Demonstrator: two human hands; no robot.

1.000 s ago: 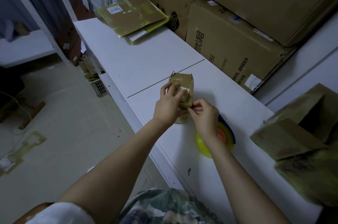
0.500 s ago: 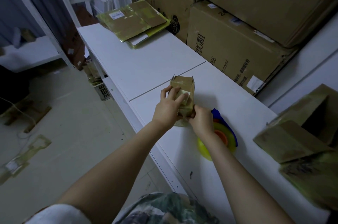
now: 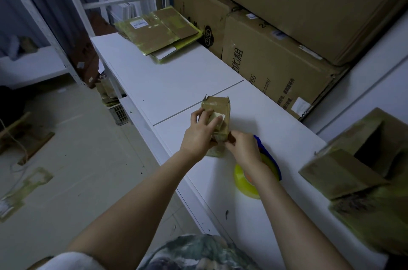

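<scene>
Head, carton point(image 3: 217, 104) in left fingers point(image 3: 212, 123) — right fingers point(image 3: 233, 140) pinching

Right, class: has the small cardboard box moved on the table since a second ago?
No. The small cardboard box has its far end over the table seam exactly as before.

left hand point(image 3: 199, 137) gripping, right hand point(image 3: 244, 148) pinching — close
</scene>
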